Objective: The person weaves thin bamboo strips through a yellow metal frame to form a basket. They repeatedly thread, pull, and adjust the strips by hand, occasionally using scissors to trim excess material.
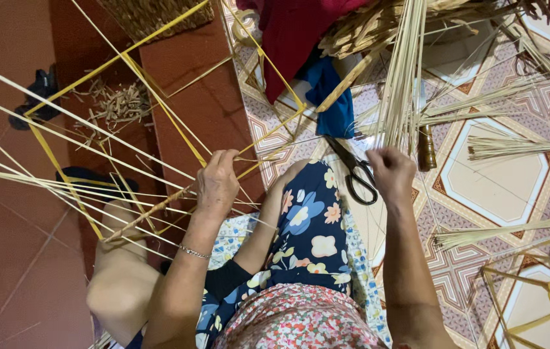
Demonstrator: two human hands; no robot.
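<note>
My left hand [218,181] is closed around a thin pale strip [94,132] where it crosses the yellow frame [158,84], fingers curled over and knuckles up, so I grip both the strip and the crossing under it. That strip runs long and nearly flat from my fist out toward the left edge, rising slightly as it goes, one of several pale strips fanning the same way over the red-brown floor [16,271]. The yellow frame itself lies on a slant, its long bars running from lower left up toward the upper right. My right hand [391,173] is closed too, pinching the lower ends of a bundle of pale splints [403,77] that stands almost upright in view, its long axis running from my fingers straight to the top edge. Just left of that hand a pair of black scissors [355,169] lies on the patterned tile floor [514,187], blades pointing up and left, handles toward me. Just right of the bundle a dark wooden handle [426,147] lies upright in view. My knee in flowered cloth [310,220] sits between my two arms. More splint bundles [514,145] lie spread to the right.
</note>
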